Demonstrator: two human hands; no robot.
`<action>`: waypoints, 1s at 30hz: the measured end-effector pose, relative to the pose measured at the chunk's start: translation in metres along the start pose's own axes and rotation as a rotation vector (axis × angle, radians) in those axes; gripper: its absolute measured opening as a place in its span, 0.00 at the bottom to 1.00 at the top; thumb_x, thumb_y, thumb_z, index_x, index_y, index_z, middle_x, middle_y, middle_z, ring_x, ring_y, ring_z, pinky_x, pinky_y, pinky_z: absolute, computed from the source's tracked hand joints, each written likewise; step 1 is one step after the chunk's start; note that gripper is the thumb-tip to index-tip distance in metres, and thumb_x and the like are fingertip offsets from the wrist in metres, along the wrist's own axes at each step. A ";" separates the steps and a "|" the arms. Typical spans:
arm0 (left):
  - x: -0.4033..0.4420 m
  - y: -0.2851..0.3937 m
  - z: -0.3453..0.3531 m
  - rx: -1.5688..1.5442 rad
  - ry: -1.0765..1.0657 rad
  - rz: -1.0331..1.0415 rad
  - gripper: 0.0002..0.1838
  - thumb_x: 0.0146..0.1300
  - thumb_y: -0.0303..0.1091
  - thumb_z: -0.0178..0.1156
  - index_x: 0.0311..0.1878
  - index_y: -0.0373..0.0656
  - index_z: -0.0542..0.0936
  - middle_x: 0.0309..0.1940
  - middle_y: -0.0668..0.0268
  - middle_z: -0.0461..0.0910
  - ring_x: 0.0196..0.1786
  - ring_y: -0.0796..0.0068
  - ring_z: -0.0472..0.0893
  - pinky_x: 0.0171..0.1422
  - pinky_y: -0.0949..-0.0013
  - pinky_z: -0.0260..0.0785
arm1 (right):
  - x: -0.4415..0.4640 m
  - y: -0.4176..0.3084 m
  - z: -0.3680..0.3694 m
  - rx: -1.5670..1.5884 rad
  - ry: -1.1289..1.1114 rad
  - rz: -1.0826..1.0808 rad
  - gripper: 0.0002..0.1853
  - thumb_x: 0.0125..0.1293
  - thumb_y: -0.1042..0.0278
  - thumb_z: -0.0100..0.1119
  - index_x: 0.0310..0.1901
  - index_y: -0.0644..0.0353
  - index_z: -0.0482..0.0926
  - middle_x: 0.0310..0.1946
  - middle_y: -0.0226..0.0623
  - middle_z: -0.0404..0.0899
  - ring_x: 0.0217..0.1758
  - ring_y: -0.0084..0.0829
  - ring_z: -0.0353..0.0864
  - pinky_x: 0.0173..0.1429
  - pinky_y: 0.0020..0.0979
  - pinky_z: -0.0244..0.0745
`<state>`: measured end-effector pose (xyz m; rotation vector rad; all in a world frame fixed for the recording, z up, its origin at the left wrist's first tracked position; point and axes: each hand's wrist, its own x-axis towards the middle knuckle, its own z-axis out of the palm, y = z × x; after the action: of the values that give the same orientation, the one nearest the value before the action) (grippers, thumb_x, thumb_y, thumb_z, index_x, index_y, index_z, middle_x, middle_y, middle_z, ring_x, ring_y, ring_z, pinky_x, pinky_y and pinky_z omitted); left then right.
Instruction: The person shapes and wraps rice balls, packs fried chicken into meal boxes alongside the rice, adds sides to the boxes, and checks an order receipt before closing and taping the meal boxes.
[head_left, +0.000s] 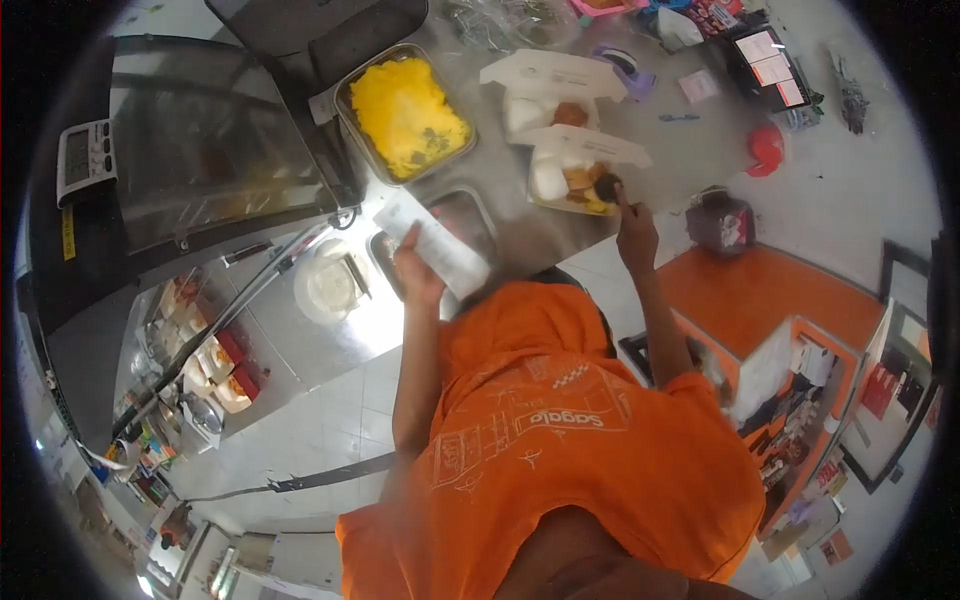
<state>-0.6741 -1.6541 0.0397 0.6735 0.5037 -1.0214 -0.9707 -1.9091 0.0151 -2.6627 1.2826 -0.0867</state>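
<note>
My left hand (418, 272) is closed around a long white piece of paper or packaging (436, 246) with faint print on it. It is held over a metal tray (487, 212), whose contents are mostly hidden. With my right hand (637, 232) I hold a small dark round thing (606, 187), too small to name, at the right edge of the nearer takeaway box (570, 208). White rice (549, 179) and brown and yellow pieces of food (582, 186) fill that open box. Directly behind it stands another open box (520, 135) with rice and a brown piece.
Yellow shredded food (408, 110) fills a metal tray left of the boxes. A glass-fronted appliance with a digital timer (88, 160) stands at far left, above a round whitish container (328, 282). A purple tape dispenser (632, 72) and a tablet (772, 68) are at the back right.
</note>
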 end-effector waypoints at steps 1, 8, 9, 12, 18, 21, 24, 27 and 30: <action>0.000 0.000 0.000 0.022 -0.005 0.028 0.22 0.69 0.36 0.51 0.64 0.42 0.67 0.56 0.59 0.77 0.50 0.59 0.78 0.54 0.50 0.74 | -0.003 0.005 0.007 0.017 -0.050 0.003 0.29 0.67 0.76 0.50 0.70 0.47 0.68 0.40 0.42 0.75 0.43 0.43 0.79 0.46 0.42 0.76; -0.002 -0.003 0.029 0.029 0.041 0.056 0.22 0.67 0.33 0.50 0.64 0.39 0.68 0.59 0.53 0.77 0.52 0.57 0.80 0.54 0.53 0.76 | 0.009 -0.003 -0.011 0.250 -0.176 0.082 0.30 0.69 0.69 0.52 0.73 0.44 0.64 0.43 0.47 0.82 0.43 0.49 0.83 0.48 0.48 0.77; 0.004 -0.003 0.025 0.040 0.035 0.073 0.22 0.67 0.33 0.50 0.63 0.39 0.67 0.58 0.51 0.77 0.52 0.55 0.80 0.55 0.52 0.75 | 0.017 -0.007 -0.014 0.236 -0.301 0.143 0.28 0.71 0.67 0.51 0.73 0.45 0.64 0.43 0.48 0.83 0.43 0.49 0.84 0.48 0.48 0.77; 0.028 -0.006 0.015 -0.022 0.058 0.115 0.22 0.67 0.33 0.49 0.63 0.37 0.67 0.57 0.49 0.76 0.54 0.51 0.79 0.58 0.48 0.74 | 0.045 -0.050 -0.008 0.553 -0.224 -0.217 0.27 0.73 0.61 0.52 0.73 0.46 0.64 0.43 0.49 0.84 0.44 0.50 0.84 0.49 0.49 0.76; 0.085 -0.011 -0.012 -0.144 -0.006 0.224 0.23 0.65 0.31 0.49 0.63 0.36 0.64 0.53 0.50 0.72 0.60 0.45 0.76 0.60 0.41 0.72 | 0.165 -0.232 0.026 0.277 -0.188 -0.477 0.27 0.74 0.64 0.48 0.72 0.29 0.65 0.42 0.47 0.82 0.44 0.46 0.84 0.47 0.45 0.77; 0.080 -0.006 0.002 -0.162 0.037 0.244 0.24 0.68 0.31 0.46 0.66 0.37 0.60 0.53 0.49 0.71 0.61 0.44 0.75 0.60 0.41 0.71 | 0.224 -0.282 0.041 0.101 -0.172 -0.420 0.25 0.73 0.66 0.45 0.70 0.34 0.68 0.43 0.53 0.82 0.44 0.53 0.83 0.48 0.47 0.77; 0.086 -0.005 -0.005 -0.195 0.020 0.260 0.23 0.70 0.30 0.45 0.67 0.38 0.59 0.55 0.48 0.71 0.60 0.45 0.77 0.60 0.42 0.72 | 0.236 -0.299 0.065 0.129 -0.144 -0.430 0.24 0.72 0.66 0.47 0.68 0.34 0.69 0.42 0.52 0.82 0.42 0.53 0.84 0.45 0.48 0.78; 0.095 -0.004 -0.012 -0.229 0.058 0.226 0.22 0.71 0.31 0.44 0.67 0.37 0.59 0.55 0.47 0.72 0.58 0.46 0.78 0.60 0.43 0.72 | 0.215 -0.289 0.104 0.101 -0.210 -0.434 0.26 0.69 0.65 0.52 0.68 0.33 0.69 0.38 0.48 0.83 0.40 0.49 0.86 0.42 0.48 0.80; 0.085 0.002 -0.007 -0.205 0.041 0.220 0.22 0.71 0.32 0.45 0.66 0.36 0.60 0.55 0.47 0.73 0.56 0.47 0.79 0.60 0.44 0.72 | 0.203 -0.280 0.135 0.102 -0.195 -0.438 0.28 0.68 0.67 0.53 0.69 0.34 0.68 0.38 0.48 0.83 0.41 0.49 0.86 0.44 0.47 0.79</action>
<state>-0.6353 -1.6996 -0.0212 0.5542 0.5484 -0.7390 -0.6105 -1.8783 -0.0700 -2.7322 0.6086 0.0472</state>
